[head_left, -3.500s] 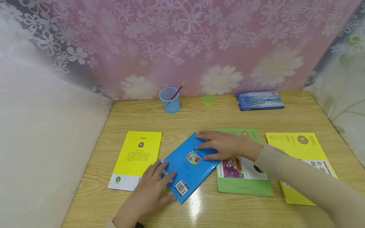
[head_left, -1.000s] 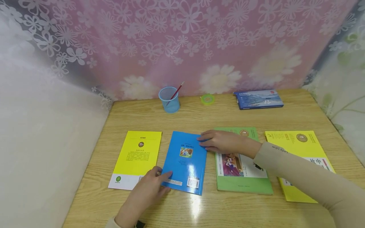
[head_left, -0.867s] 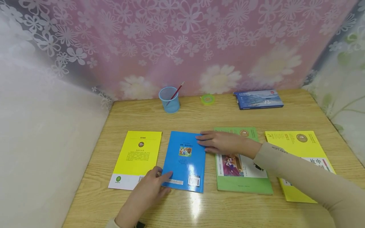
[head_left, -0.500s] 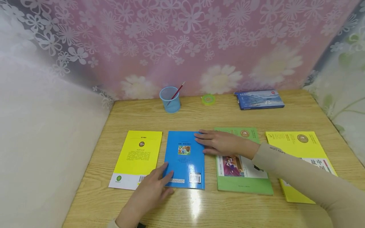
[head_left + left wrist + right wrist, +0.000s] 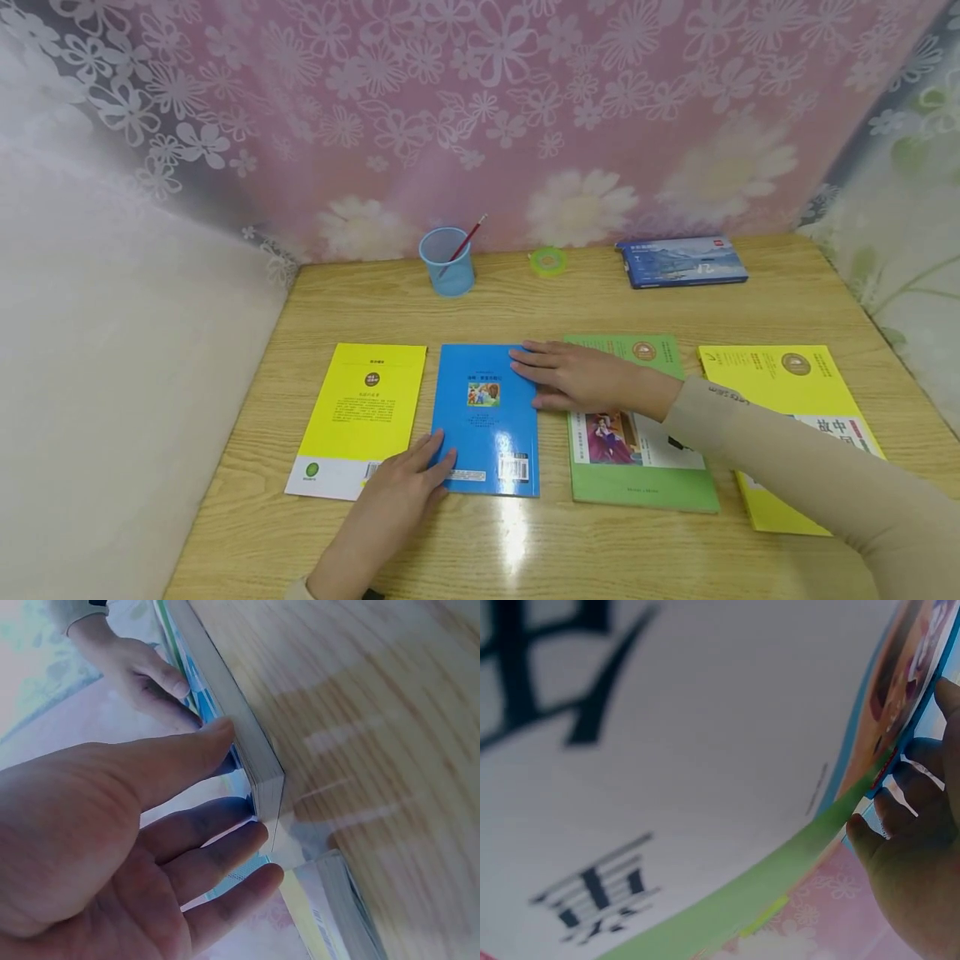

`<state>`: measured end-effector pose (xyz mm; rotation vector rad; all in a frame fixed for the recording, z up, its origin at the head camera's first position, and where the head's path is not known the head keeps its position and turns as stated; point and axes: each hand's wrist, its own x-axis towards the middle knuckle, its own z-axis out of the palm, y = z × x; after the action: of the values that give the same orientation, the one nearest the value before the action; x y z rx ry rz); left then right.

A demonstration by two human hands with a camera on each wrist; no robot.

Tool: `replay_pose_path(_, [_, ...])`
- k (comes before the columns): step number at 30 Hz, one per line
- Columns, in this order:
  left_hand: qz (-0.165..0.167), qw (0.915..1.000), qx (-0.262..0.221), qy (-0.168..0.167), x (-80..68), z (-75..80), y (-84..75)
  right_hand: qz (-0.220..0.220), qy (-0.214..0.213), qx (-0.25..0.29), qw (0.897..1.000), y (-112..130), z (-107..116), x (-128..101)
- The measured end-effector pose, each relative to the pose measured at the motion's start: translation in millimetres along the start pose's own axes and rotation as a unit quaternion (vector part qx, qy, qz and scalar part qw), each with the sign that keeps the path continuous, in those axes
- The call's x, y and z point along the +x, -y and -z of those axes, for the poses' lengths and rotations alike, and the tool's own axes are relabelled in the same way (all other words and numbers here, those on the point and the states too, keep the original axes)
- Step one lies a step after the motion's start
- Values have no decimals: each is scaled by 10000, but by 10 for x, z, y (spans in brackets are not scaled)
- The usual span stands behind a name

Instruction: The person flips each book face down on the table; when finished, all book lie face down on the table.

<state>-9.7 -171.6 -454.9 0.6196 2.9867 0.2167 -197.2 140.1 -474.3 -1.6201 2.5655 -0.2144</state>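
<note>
- Head view: thin blue paperback book (image 5: 487, 419) lay flat on the wooden table (image 5: 615, 550), long axis running away from the person, between a yellow book (image 5: 360, 417) and a green book (image 5: 637, 433); left hand (image 5: 397, 504) flat, fingers straight, at the near-left corner; right hand (image 5: 581, 379) flat on the far-right corner
- Left wrist view: straight fingers (image 5: 217, 851) touched the book's corner (image 5: 262, 776), gripping nothing
- Right wrist view: relaxed fingertips (image 5: 900, 806) rested at the blue edge, no grip
</note>
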Motion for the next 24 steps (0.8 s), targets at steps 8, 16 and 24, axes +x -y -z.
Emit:
replay_pose_path(8, [26, 9999, 102, -52, 5, -24, -10, -48, 42, -9, 10000, 1, 3, 9])
replay_pose_path(16, [47, 9999, 142, -44, 8, -16, -25, -51, 65, 47, 10000, -2, -2, 14])
replay_pose_path(24, [-1, 9999, -9, -127, 15, 4, -21, -44, 73, 21, 10000, 24, 2, 14])
